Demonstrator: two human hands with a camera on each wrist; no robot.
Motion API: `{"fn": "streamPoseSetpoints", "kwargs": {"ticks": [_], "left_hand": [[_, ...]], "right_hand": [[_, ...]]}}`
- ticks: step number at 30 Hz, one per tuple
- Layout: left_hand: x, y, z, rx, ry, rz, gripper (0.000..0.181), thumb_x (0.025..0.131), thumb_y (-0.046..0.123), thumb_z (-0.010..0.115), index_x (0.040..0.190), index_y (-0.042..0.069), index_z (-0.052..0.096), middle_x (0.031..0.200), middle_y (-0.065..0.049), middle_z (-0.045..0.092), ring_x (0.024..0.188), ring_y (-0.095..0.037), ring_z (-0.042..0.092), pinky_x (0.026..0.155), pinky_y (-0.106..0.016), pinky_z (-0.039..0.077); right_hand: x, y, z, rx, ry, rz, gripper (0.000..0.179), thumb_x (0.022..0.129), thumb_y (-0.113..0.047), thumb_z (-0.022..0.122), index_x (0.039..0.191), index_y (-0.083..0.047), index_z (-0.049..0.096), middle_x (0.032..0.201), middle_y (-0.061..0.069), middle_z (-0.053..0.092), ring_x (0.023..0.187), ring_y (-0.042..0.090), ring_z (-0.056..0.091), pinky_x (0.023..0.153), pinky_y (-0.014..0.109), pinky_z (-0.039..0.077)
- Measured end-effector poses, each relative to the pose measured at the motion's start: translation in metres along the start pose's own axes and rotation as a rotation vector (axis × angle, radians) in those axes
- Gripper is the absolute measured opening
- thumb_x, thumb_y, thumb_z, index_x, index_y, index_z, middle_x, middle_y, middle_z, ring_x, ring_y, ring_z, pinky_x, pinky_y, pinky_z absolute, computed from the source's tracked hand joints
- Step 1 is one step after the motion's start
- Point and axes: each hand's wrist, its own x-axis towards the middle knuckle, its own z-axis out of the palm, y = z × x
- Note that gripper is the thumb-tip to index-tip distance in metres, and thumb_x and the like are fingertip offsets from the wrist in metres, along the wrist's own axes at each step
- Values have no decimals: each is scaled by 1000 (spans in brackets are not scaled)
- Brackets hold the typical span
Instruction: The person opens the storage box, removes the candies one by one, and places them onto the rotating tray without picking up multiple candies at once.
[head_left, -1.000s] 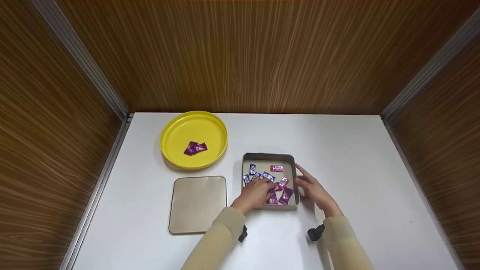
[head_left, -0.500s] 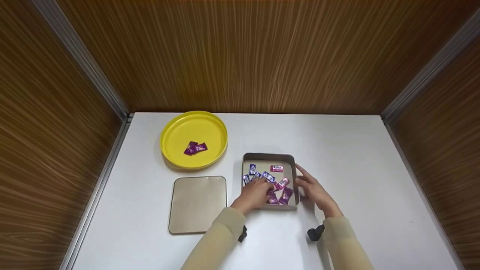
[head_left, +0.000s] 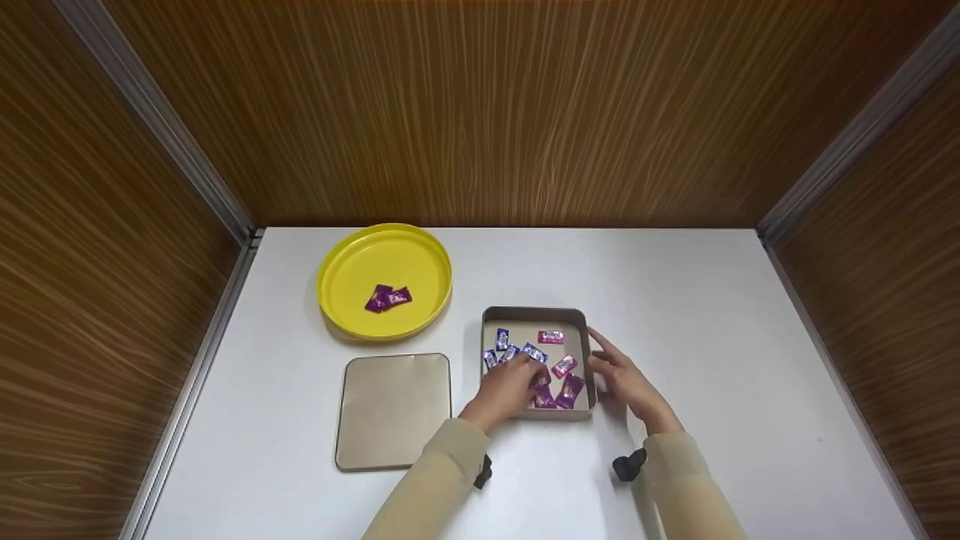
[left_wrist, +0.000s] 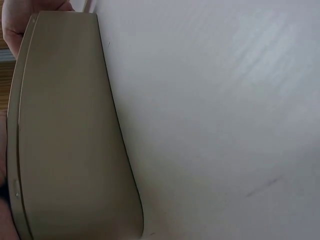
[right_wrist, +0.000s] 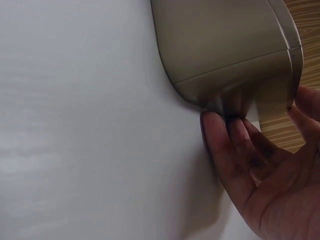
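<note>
My left hand (head_left: 508, 386) reaches over the near left part of a square gold tin (head_left: 537, 414). Its fingers are curled, with the thumb and fingertips pinching a small purple-pink wrapped candy (head_left: 542, 378), mostly hidden by the hand. Around it inside the tin lie blue candies (head_left: 502, 339), pink candies (head_left: 551, 337) and purple candies (head_left: 571, 391). On the tin's right side, my right hand (head_left: 628, 384) rests its fairly straight fingers against the outer wall. The right wrist view shows the fingertips (right_wrist: 215, 122) low at that wall.
A round yellow tray (head_left: 352, 251) with two purple candies stands at the back left. In front of it lies the flat gold lid (head_left: 394, 409), left of the tin and partly covered by the left sleeve (head_left: 442, 472). Wood-grain panels enclose the white table (head_left: 675, 285).
My left fingers have drawn in and closed on a candy beside the pink one, pulling it under the hand. The right hand stays at the tin's wall.
</note>
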Motion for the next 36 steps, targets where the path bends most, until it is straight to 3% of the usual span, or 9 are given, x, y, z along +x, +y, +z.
{"fn": "streamPoseSetpoints", "kwargs": {"ticks": [9, 12, 18, 22, 25, 28, 30, 36], "left_hand": [[0, 0, 0, -116, 2, -4, 58, 76, -7, 72, 130, 9, 59, 116, -11, 61, 99, -25, 63, 85, -33, 54], [1, 0, 1, -126, 17, 1, 51, 77, -7, 71, 125, 6, 62, 115, -12, 64, 101, -26, 63, 87, -33, 53], [-3, 2, 2, -2, 73, 40, 17, 82, 4, 74, 99, 8, 72, 94, -4, 67, 85, -19, 65, 77, -29, 54], [-4, 4, -2, 47, 106, 46, 12, 85, 12, 74, 97, 11, 73, 93, -2, 67, 81, -18, 65, 72, -29, 55], [-6, 4, -7, 31, 131, 45, 13, 86, 12, 73, 99, 11, 73, 95, -2, 68, 83, -18, 66, 73, -30, 55], [-7, 4, -15, -17, 156, 42, 15, 86, 9, 72, 101, 10, 73, 97, -2, 68, 86, -18, 66, 77, -30, 54], [-8, 4, -22, -58, 173, 32, 16, 86, 8, 71, 102, 10, 72, 96, -2, 67, 86, -18, 66, 79, -30, 54], [-12, 2, -45, -186, 212, -29, 21, 88, 9, 70, 109, 7, 71, 100, -3, 65, 89, -18, 65, 81, -29, 54]], "right_hand": [[-17, -34, 4, -26, -29, 2, 59, 104, -13, 44, 157, -12, 20, 143, 33, 40, 133, 50, 36, 110, 67, 12], [-15, -29, 3, -23, -14, -4, 58, 103, -15, 45, 157, -15, 22, 143, 32, 41, 132, 49, 38, 110, 67, 12], [-3, -2, 2, -32, 15, -11, 58, 103, -22, 47, 157, -22, 24, 142, 28, 44, 133, 47, 38, 111, 67, 10], [-2, -3, 1, -37, 16, -9, 58, 103, -21, 47, 157, -24, 25, 143, 27, 44, 133, 46, 38, 111, 66, 11], [-2, -3, 1, -18, 11, 14, 58, 104, -22, 46, 157, -26, 24, 145, 26, 41, 132, 47, 39, 107, 66, 24], [-3, -4, 1, 20, 3, 41, 58, 104, -23, 46, 157, -28, 23, 148, 26, 37, 132, 49, 39, 96, 64, 41], [-4, -5, 2, 35, 3, 50, 58, 104, -23, 47, 157, -29, 24, 148, 27, 36, 131, 50, 39, 90, 63, 47], [-4, -3, 2, -4, 19, 40, 57, 103, -24, 47, 156, -28, 26, 147, 27, 38, 132, 49, 38, 98, 64, 40]]}}
